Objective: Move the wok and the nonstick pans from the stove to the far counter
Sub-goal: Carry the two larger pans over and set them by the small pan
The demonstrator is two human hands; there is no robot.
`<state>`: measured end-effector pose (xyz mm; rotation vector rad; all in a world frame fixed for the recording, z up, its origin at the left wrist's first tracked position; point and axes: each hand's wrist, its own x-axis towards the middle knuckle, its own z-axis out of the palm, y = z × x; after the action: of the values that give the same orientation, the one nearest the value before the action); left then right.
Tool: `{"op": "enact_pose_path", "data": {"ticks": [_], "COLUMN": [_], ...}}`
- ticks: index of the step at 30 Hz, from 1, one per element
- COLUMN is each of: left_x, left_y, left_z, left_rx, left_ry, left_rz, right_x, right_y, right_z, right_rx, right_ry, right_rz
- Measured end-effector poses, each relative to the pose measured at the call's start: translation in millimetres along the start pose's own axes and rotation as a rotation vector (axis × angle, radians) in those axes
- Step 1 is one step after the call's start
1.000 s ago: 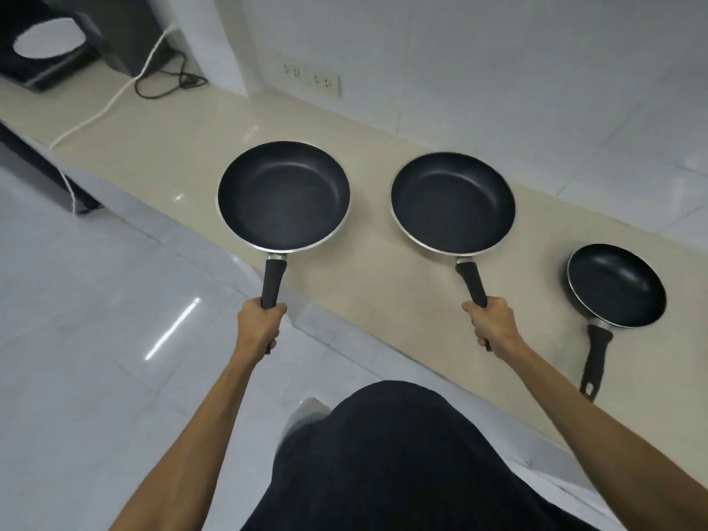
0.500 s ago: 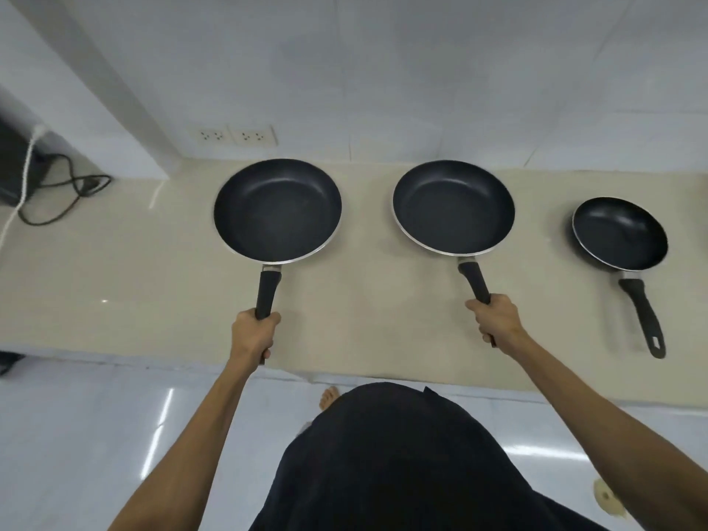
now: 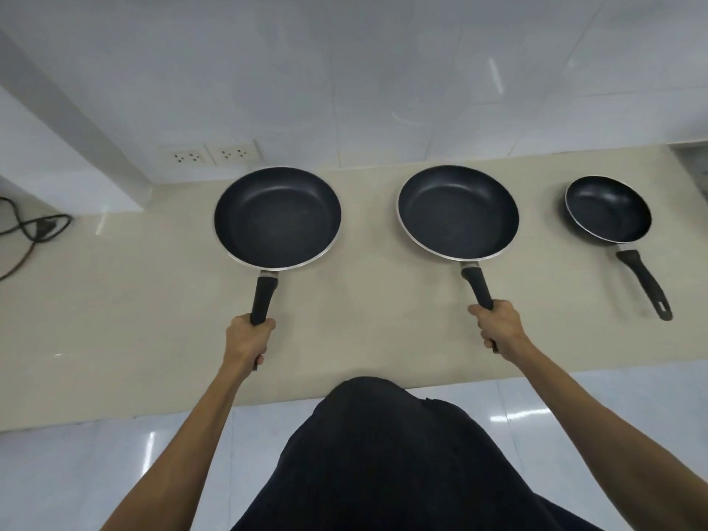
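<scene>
Three black pans sit in a row over the beige bench (image 3: pixel 115 320). My left hand (image 3: pixel 245 341) is wrapped tight around the handle of the left pan (image 3: pixel 277 217), and my right hand (image 3: pixel 498 329) is clenched on the handle of the middle pan (image 3: pixel 458 212). A small pan (image 3: pixel 608 214) lies free at the far right, handle toward me. Two wall sockets (image 3: pixel 212 155) sit behind the left pan, and a dark cable (image 3: pixel 34 228) lies at the far left.

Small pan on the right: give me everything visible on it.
The small pan is round and shallow, with a dark nonstick-looking inside, a thin bright metal rim and a black handle that has a hang hole at its end. It is empty and sits upright on the beige counter, handle pointing toward the person and a little right. No hand touches it; it stands apart from the two bigger pans.
</scene>
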<state>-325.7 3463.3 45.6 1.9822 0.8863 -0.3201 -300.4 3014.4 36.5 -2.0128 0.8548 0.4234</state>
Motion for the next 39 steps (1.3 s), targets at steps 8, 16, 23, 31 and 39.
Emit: {"op": "enact_pose_path", "data": {"ticks": [8, 16, 23, 31, 39], "left_x": [7, 2, 2, 4, 5], "left_y": [-7, -16, -21, -21, -29], "left_z": [-8, -12, -17, -12, -10], "left_rx": [0.012, 0.015, 0.01, 0.001, 0.003], "left_ry": [-0.027, -0.028, -0.006, -0.015, -0.046], "left_rz": [-0.003, -0.018, -0.043, -0.066, -0.071], "right_x": [-10, -14, -16, -14, -18], "right_y": [-3, -2, -3, -4, 8], "right_z": [18, 27, 34, 41, 61], "right_rx": [-0.003, -0.029, -0.053, -0.075, -0.06], "right_ry": [-0.025, -0.043, -0.075, -0.079, -0.096], "right_rz": [0.005, 0.008, -0.004, 0.002, -0.007]}}
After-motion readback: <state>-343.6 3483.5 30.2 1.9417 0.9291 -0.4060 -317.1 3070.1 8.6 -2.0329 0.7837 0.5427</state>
